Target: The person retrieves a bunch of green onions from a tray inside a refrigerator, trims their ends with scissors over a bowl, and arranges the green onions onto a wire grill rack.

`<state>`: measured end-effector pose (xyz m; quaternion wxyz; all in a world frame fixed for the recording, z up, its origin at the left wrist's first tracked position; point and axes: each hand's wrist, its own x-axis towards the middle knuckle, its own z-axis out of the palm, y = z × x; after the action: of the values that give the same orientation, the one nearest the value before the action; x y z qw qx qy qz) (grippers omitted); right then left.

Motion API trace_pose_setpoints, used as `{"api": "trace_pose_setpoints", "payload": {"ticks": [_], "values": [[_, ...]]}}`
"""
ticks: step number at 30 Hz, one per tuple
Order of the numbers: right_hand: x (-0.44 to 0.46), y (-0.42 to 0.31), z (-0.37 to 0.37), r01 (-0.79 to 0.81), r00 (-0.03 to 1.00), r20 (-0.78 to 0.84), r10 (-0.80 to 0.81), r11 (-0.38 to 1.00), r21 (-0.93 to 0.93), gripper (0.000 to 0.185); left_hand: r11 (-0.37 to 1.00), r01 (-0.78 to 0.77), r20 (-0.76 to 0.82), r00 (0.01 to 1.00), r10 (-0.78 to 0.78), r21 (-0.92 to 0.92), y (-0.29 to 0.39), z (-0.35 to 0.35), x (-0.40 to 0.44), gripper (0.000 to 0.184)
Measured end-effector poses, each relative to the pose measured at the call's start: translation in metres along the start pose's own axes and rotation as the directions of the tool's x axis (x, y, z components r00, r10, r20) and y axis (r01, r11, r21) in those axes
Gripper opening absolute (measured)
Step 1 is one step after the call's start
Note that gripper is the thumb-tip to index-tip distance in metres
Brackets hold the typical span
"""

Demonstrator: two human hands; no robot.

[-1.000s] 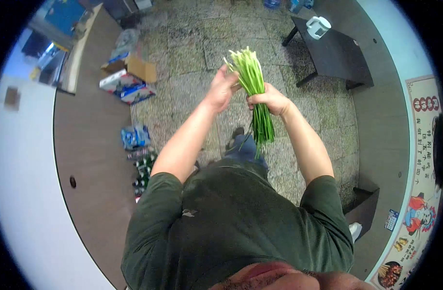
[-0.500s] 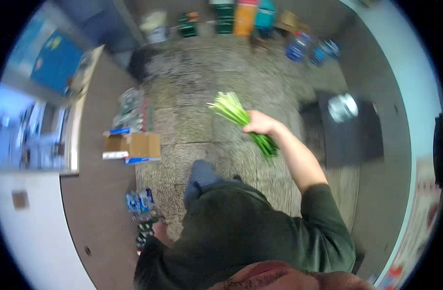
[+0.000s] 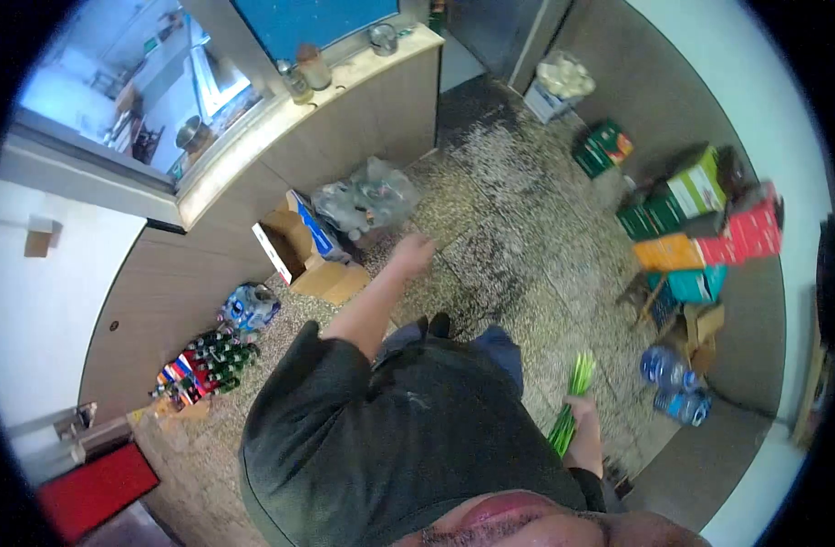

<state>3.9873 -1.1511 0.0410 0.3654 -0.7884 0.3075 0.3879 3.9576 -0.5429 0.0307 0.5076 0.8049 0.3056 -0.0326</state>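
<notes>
My right hand (image 3: 580, 415) is closed around a bunch of long green stalks (image 3: 578, 374) with paler ends, low at my right side. The bunch points forward, and its darker green part reaches back past my wrist. My left hand (image 3: 414, 255) is stretched out in front of me, a little blurred, with its fingers loosely curled and nothing visible in them. It is above the stone-patterned floor, nearest to the open cardboard box (image 3: 340, 281) and the clear plastic bags (image 3: 381, 193) along the wall.
Green bottles (image 3: 221, 360) and a blue-wrapped pack (image 3: 251, 307) stand on the floor at left. Jars (image 3: 314, 68) sit on the window ledge (image 3: 253, 146). At right are colourful cartons (image 3: 695, 196) and large water bottles (image 3: 668, 369). A doorway (image 3: 490, 36) opens at the top.
The view has turned left. My right hand, still holding the stalks, has swung back from the front to my side. My left hand has swung forward from beside my body.
</notes>
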Motion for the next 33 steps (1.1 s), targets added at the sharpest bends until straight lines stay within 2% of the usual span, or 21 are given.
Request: {"api": "trace_pose_setpoints", "payload": {"ticks": [2,4,5,7,9,11,13,14,15,16,19,20,21,22,24,25,26,27,30,32,33], "values": [[-0.008,-0.052,0.013,-0.227,0.957,-0.216,0.196,0.966,-0.125,0.042,0.961,-0.272,-0.133,0.955,0.264,-0.046,0.081,0.013,0.092,0.037],[-0.025,-0.098,0.005,0.354,0.935,0.15,-0.321,0.818,-0.454,0.028,0.963,-0.144,0.111,0.979,0.172,-0.23,0.191,0.003,0.138,0.038],[-0.009,-0.106,0.001,0.397,0.917,0.214,-0.336,0.809,-0.433,0.028,0.947,-0.189,0.157,0.959,0.235,-0.259,0.226,0.008,0.159,0.037],[0.06,-0.124,-0.009,0.039,0.986,0.168,0.001,0.971,-0.235,0.029,0.902,-0.287,0.231,0.9,0.369,-0.322,0.284,0.019,0.215,0.035],[0.149,-0.153,-0.029,-0.279,0.941,0.174,0.29,0.957,-0.084,0.03,0.89,-0.271,0.337,0.853,0.399,-0.368,0.323,0.04,0.272,0.034],[0.249,-0.221,-0.052,-0.219,0.948,0.236,0.215,0.976,-0.01,0.032,0.915,-0.247,0.458,0.805,0.378,-0.321,0.372,0.049,0.319,0.033],[0.348,-0.303,-0.068,0.153,0.936,0.273,-0.222,0.956,0.252,0.029,0.876,-0.217,0.57,0.687,0.45,-0.431,0.428,0.039,0.348,0.026],[0.316,-0.415,-0.071,0.036,0.957,0.282,-0.069,0.992,0.12,0.03,0.791,-0.356,0.543,0.584,0.604,-0.497,0.454,0.03,0.358,0.023],[0.309,-0.517,-0.062,0.131,0.976,0.197,-0.092,0.972,-0.196,0.035,0.675,-0.481,0.481,0.475,0.737,-0.559,0.486,0.014,0.368,0.02],[0.283,-0.623,-0.055,0.289,0.947,0.234,-0.222,0.906,-0.311,0.035,0.506,-0.527,0.412,0.295,0.862,-0.682,0.519,-0.006,0.377,0.015],[0.335,-0.835,-0.016,0.565,0.825,0.37,-0.427,0.611,-0.555,0.037,0.13,0.001,0.13,-0.019,0.991,-0.992,0.59,-0.023,0.404,0.02],[0.365,-0.912,0.016,0.629,0.773,0.418,-0.477,0.494,-0.6,0.038,0.187,0.016,0.184,-0.096,0.978,-0.982,0.612,-0.042,0.421,0.024],[0.318,-0.984,0.052,0.665,0.744,0.51,-0.431,0.553,-0.502,0.043,0.216,-0.059,0.224,-0.21,0.952,-0.975,0.637,-0.057,0.444,0.031],[0.303,-1.04,0.088,0.711,0.702,0.56,-0.44,0.476,-0.518,0.045,0.219,-0.088,0.234,-0.259,0.937,-0.972,0.653,-0.069,0.47,0.031],[0.288,-1.143,0.156,0.783,0.622,0.637,-0.455,0.325,-0.531,0.049,0.191,-0.134,0.221,-0.264,0.939,-0.972,0.674,-0.096,0.527,0.032],[0.277,-1.177,0.184,0.861,0.508,0.707,-0.492,0.274,-0.428,0.049,0.175,-0.149,0.21,-0.271,0.939,-0.973,0.681,-0.112,0.557,0.032],[0.325,-1.216,0.219,0.855,0.464,0.729,-0.503,0.04,-0.517,0.051,0.159,-0.171,0.201,-0.264,0.943,-0.972,0.686,-0.131,0.588,0.032],[0.281,-1.249,0.246,0.898,0.432,0.787,-0.441,0.128,-0.422,0.051,0.156,-0.181,0.2,-0.261,0.944,-0.971,0.692,-0.148,0.618,0.033],[0.231,-1.337,0.307,0.851,0.466,0.812,-0.353,-0.073,-0.52,0.052,0.147,-0.198,0.194,-0.244,0.95,-0.969,0.715,-0.197,0.706,0.033],[0.293,-1.393,0.335,0.923,0.369,0.901,-0.228,0.202,-0.327,0.049,0.145,-0.197,0.185,-0.205,0.961,-0.97,0.725,-0.235,0.76,0.034],[0.287,-1.426,0.35,0.939,0.341,0.915,-0.216,0.121,-0.322,0.049,0.15,-0.205,0.189,-0.186,0.964,-0.967,0.728,-0.253,0.788,0.034]]}}
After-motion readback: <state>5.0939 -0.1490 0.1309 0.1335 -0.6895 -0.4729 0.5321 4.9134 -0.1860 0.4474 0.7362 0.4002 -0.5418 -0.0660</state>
